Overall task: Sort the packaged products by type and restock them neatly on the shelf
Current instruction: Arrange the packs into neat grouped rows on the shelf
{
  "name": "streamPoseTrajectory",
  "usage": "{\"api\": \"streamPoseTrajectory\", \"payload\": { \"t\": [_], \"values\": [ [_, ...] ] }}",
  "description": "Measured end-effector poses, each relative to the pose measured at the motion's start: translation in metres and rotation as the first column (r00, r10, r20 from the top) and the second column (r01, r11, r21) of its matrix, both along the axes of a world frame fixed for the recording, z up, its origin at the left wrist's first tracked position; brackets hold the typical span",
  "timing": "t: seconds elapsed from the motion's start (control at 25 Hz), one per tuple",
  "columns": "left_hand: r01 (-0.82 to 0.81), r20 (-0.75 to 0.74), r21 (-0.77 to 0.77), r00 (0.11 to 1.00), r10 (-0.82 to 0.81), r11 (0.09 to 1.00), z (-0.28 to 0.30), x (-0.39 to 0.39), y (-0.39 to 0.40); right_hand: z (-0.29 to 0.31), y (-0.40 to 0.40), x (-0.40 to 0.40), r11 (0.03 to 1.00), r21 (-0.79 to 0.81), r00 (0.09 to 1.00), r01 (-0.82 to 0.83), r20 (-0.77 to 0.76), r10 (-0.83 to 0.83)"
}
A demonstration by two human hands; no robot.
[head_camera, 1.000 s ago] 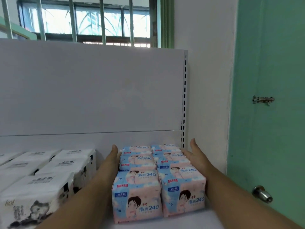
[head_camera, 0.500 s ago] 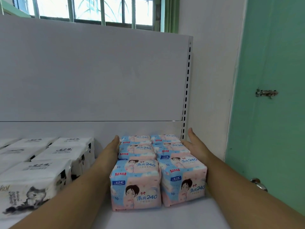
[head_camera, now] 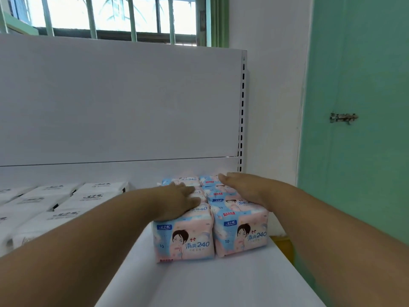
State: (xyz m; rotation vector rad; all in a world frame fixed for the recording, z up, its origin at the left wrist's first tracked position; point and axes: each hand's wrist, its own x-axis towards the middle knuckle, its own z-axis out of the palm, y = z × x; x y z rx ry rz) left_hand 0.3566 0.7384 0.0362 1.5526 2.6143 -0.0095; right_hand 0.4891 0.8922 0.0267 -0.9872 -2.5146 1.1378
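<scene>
The pink and blue packs [head_camera: 210, 220] stand in two rows at the right end of the white shelf [head_camera: 221, 284], running back to the shelf's back panel [head_camera: 121, 103]. Both hands lie on top of them. The left hand [head_camera: 177, 200] rests flat, fingers straight, on the top of the left row, over the front pack and the one behind it. The right hand [head_camera: 247, 189] lies flat on the right row, fingers stretched toward the back packs, its fingertips reaching the rearmost pack near the panel. Neither hand grips anything; both press or rest palm down with relaxed fingers.

To the left, apart from the pink packs by a bare strip of shelf, white packs with black print [head_camera: 51, 204] sit in rows, partly hidden by the left forearm. The slotted upright [head_camera: 242, 111] of the shelf stands just behind the right row. Beyond it is a white wall, and to the right a green door [head_camera: 358, 85] with a metal latch [head_camera: 343, 117]. A barred window [head_camera: 110, 14] shows above the back panel.
</scene>
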Motion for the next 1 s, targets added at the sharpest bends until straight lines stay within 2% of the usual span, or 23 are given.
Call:
{"api": "streamPoseTrajectory", "payload": {
  "t": [0.04, 0.12, 0.16, 0.28, 0.36, 0.56, 0.8, 0.92, 1.0],
  "values": [
    [0.016, -0.062, -0.056, 0.998, -0.019, 0.998, -0.004, -0.001, 0.005, 0.001, 0.003, 0.001, 0.993, -0.114, 0.996, 0.039, -0.077, -0.048],
    [0.019, -0.137, -0.107, 0.990, -0.034, 0.994, -0.006, -0.004, 0.008, -0.001, 0.009, 0.008, 0.890, -0.455, 0.951, 0.013, -0.268, -0.151],
    [0.020, -0.148, -0.108, 0.988, -0.036, 0.994, -0.004, -0.004, 0.009, -0.004, 0.012, 0.012, 0.845, -0.535, 0.919, -0.015, -0.340, -0.199],
    [-0.014, -0.015, 0.052, 1.000, 0.015, 0.999, 0.005, 0.002, 0.021, -0.023, 0.028, 0.015, 0.760, -0.647, 0.870, -0.050, -0.402, -0.285],
    [0.031, 0.017, 0.110, 0.999, -0.033, 0.993, 0.007, 0.006, 0.039, -0.031, 0.031, 0.012, 0.688, -0.717, 0.860, -0.113, -0.417, -0.294],
    [0.084, -0.065, -0.121, 0.994, -0.092, 0.989, -0.010, -0.017, 0.084, -0.041, 0.043, -0.012, 0.591, -0.769, 0.818, -0.245, -0.491, -0.300],
    [0.140, -0.162, -0.287, 0.968, -0.192, 0.948, -0.014, -0.026, 0.091, -0.037, 0.046, -0.014, 0.579, -0.778, 0.832, -0.244, -0.475, -0.287],
    [0.162, -0.235, -0.310, 0.942, -0.241, 0.937, -0.009, -0.016, 0.085, -0.039, 0.045, -0.006, 0.618, -0.766, 0.843, -0.175, -0.441, -0.308],
    [0.180, -0.208, -0.202, 0.953, -0.222, 0.963, 0.001, -0.003, 0.074, -0.040, 0.043, 0.005, 0.630, -0.754, 0.842, -0.187, -0.453, -0.291]
  ]
}}
